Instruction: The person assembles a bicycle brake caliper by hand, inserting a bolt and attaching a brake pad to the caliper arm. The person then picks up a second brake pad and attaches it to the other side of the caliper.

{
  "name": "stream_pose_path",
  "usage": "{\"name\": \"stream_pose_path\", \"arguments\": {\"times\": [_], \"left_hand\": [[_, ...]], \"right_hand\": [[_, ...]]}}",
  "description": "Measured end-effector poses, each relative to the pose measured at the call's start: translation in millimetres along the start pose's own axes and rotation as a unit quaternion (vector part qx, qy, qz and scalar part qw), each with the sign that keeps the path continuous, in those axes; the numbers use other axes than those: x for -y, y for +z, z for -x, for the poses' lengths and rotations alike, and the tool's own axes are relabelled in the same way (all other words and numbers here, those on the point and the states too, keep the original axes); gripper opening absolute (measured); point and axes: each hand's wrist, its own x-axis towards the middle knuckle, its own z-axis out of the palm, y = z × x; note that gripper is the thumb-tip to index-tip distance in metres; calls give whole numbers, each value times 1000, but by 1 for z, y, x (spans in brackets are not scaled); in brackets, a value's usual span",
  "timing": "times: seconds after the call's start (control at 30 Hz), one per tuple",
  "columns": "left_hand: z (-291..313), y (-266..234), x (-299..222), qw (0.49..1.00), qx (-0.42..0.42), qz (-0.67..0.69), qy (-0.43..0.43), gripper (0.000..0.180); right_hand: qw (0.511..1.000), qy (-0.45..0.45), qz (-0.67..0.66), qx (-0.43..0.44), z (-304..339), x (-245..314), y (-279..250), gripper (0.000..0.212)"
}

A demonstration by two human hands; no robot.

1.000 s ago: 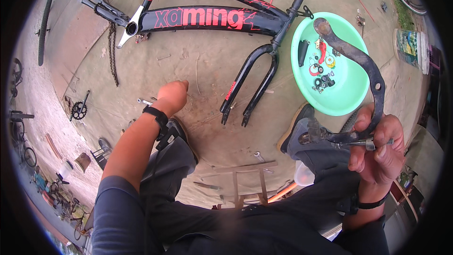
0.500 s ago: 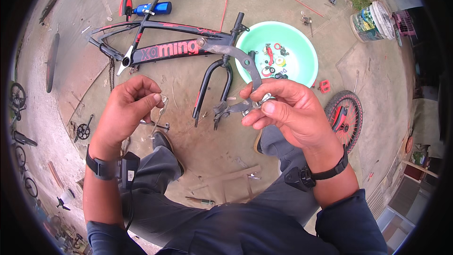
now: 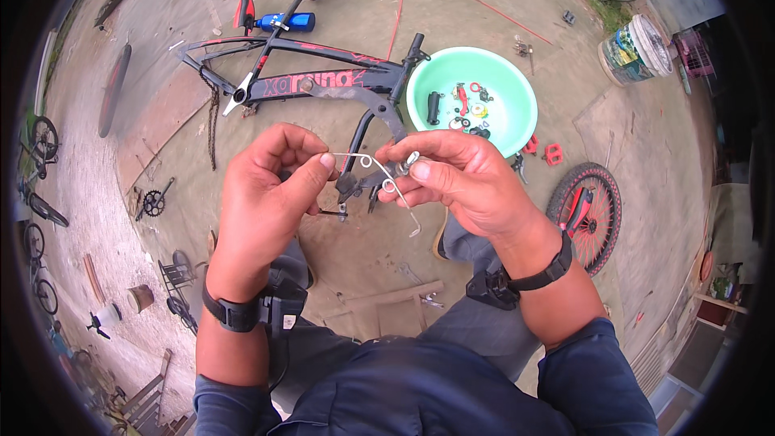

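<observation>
Between the fingertips of my left hand (image 3: 278, 178) one end of a thin wire spring (image 3: 366, 161) is pinched. The spring has two small coils and runs across to my right hand (image 3: 468, 186), passing in front of those fingers. My right hand grips a dark, curved brake caliper arm (image 3: 386, 113) with a shiny bolt (image 3: 412, 159) by the thumb. The arm reaches up and left over the bicycle frame (image 3: 323, 56). Whether the spring touches the caliper is hard to tell. Below the hands, the black fork (image 3: 360, 137) is partly hidden.
A mint-green basin (image 3: 525, 85) with small bike parts stands beyond my right hand. Red pedals (image 3: 553, 154) and a wheel (image 3: 597, 218) lie to the right. Farther off is a bucket (image 3: 634, 52). At the left lie a crankset (image 3: 153, 203) and a tyre (image 3: 115, 97).
My left hand has moved right, bringing the wire spring across to the caliper arm. My right hand has shifted slightly left and up. The view has shifted a little.
</observation>
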Motion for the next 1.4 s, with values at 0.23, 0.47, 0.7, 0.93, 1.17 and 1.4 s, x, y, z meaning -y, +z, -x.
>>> {"name": "stream_pose_path", "arguments": {"times": [0.23,0.47,0.7,0.93,1.17,1.4], "left_hand": [[-6,-1,2,998,-28,-50,11,8],[-7,-4,5,993,-38,-102,51,9],[-7,-4,7,990,-26,-114,73,8],[-6,-3,9,984,-38,-149,91,9],[-5,1,11,975,-41,-181,119,10],[-5,4,12,961,-54,-232,144,11]], "right_hand": [[1000,3,27,9,-6,-2,3,36],[999,10,35,17,-11,-6,4,41],[998,20,47,32,-11,-7,3,41],[998,43,25,47,-9,-9,0,44],[996,49,8,74,-12,-13,-3,47],[996,55,12,75,-12,-15,-4,47]]}}
